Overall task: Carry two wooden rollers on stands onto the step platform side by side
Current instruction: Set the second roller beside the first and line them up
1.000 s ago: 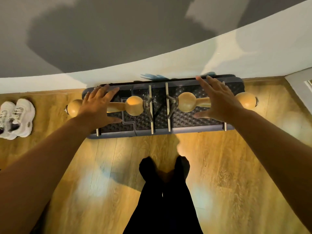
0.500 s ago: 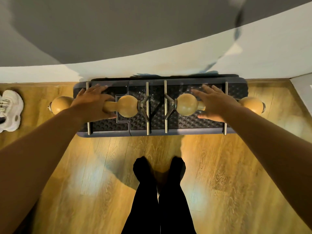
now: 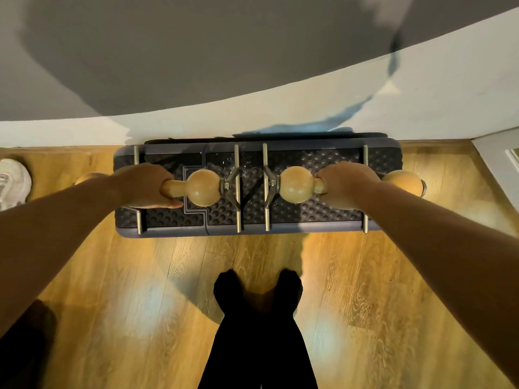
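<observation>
Both hands have dropped from hovering flat to wrapping around the bars: left hand (image 3: 143, 186) grips the left roller (image 3: 203, 187), right hand (image 3: 346, 185) grips the right roller (image 3: 297, 185). Both rollers sit side by side on the step platform (image 3: 309, 220), which is pushed up against the wall (image 3: 365, 113); a white sneaker (image 3: 12, 183) lies off to the left.

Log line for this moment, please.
left hand grips left roller | right hand grips right roller | both rollers side by side on step platform | stage: placed or lifting, cannot tell

Both hands (image 3: 146, 186) (image 3: 346, 185) around wooden rollers (image 3: 203, 188) (image 3: 297, 185) on the step platform (image 3: 317, 220).
</observation>
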Demonstrator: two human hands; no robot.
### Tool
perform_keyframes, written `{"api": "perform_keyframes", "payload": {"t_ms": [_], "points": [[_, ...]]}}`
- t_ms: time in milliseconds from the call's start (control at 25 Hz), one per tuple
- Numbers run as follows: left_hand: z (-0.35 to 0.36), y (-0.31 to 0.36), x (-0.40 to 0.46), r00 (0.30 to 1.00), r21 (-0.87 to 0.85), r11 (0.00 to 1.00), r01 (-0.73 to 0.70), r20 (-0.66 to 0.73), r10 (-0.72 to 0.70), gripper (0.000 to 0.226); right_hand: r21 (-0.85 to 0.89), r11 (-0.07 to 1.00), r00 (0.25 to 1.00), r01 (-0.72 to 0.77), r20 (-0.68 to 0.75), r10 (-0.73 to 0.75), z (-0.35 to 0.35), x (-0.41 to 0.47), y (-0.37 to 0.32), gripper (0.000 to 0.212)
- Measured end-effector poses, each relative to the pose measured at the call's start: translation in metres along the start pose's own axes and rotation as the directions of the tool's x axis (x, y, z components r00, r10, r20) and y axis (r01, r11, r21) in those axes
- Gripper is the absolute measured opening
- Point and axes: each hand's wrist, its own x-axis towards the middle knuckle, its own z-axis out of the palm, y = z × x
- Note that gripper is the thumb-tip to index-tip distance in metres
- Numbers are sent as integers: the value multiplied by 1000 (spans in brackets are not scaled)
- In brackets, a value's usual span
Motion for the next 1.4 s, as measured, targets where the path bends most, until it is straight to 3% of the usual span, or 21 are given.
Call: {"api": "perform_keyframes", "payload": {"t_ms": [240, 480, 680, 880, 1400], "points": [[-6, 26, 7, 1000, -4, 1000, 8, -13, -8, 17, -24, 1000, 998, -4, -56, 3, 1, -6, 1, 22], [-12, 47, 20, 999, -22, 1000, -12, -35, 11, 13, -36, 999, 995, -28, -93, 25, -5, -9, 4, 14], [-17, 61, 29, 999, -38, 999, -26, -30, 25, 10, -32, 999, 993, -37, -111, 33, -2, -9, 6, 26], [-16, 63, 31, 999, -46, 999, -14, -31, 12, 8, -46, 998, 995, -33, -93, 29, 3, -8, -1, 7], [-7, 55, 34, 999, -63, 997, -38, -24, 36, 10, -34, 998, 997, -52, -55, 50, -2, -7, -7, 9]]}}
